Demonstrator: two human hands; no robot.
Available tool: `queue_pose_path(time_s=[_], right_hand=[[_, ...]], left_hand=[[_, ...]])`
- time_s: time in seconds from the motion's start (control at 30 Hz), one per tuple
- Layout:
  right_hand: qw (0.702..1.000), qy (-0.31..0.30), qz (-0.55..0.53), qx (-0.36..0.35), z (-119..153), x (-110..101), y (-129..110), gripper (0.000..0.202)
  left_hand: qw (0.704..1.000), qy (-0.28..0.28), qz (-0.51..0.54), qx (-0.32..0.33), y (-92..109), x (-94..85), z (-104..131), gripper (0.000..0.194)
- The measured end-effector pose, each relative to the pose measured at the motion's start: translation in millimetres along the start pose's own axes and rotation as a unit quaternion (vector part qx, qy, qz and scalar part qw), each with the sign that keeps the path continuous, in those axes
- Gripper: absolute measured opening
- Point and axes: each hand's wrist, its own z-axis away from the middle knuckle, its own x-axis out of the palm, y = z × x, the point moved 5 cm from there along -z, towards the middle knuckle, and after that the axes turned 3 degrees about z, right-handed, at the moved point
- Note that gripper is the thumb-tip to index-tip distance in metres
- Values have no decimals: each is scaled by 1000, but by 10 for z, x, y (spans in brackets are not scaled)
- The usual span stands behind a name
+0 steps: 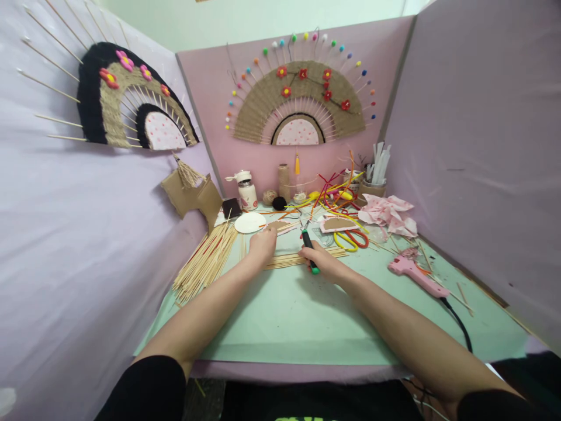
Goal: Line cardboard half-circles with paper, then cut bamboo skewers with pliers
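Note:
My right hand [324, 261] is wrapped round the black and green handles of a pair of cutting pliers [310, 248], their jaws pointing away from me. My left hand [263, 245] is closed in a pinch on a thin bamboo stick [289, 225], whose far end reaches toward the plier jaws. Whether the jaws touch it I cannot tell. Below and between both hands lies a row of bamboo sticks [284, 261]. A half-round cardboard piece [277, 224] rests just beyond my left hand, and another with a pink-white edge [339, 224] is past the pliers.
Loose bamboo sticks [205, 263] are heaped at left. Scissors with yellow handles [344, 241] lie right of the pliers; a pink glue gun [416, 275] with a black cord is farther right. A bottle [247, 193], twine spool [284, 182] and pipe cleaners [331, 190] stand behind.

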Motion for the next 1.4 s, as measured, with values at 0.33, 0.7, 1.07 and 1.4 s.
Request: queue_pose_path(time_s=[0.33,0.7,1.07,1.4], right_hand=[[990,-25,-99,98,43,76,21,23],[961,-44,-217,165,-11,28,32,18],[947,57,-316,-4,-60,-382,-276,19],[947,60,-298,-105,-85,-622,-416,22]], left_hand=[[1000,-9,-7,14,11,25,-33,34],[999,-44,9,7,26,189,43,34],[996,-13,82,17,-71,43,104,44],[988,-18,147,41,-88,207,92,29]])
